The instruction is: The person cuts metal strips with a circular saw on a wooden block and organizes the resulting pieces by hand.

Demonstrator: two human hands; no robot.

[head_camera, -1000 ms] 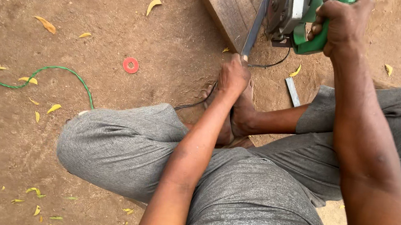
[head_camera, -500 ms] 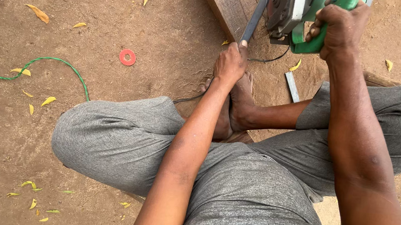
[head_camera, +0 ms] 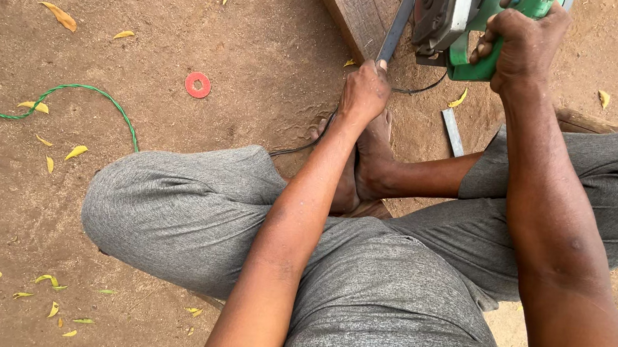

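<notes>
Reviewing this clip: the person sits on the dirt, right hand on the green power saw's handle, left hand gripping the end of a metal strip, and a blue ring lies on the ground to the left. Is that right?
Not quite. The ring is red, not blue, as the head view shows. The rest holds: the right hand grips the green power saw by its handle, and the left hand holds the end of the metal strip.

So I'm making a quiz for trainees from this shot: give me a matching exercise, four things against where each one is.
Things:
1. circular saw
2. red ring
3. green cord
4. metal strip

Places:
A. pinched at its near end by the left hand
B. curving over the dirt at far left
C. gripped by the right hand
D. flat on the dirt, alone, left of the wooden plank

Pairs: 1-C, 2-D, 3-B, 4-A
</notes>
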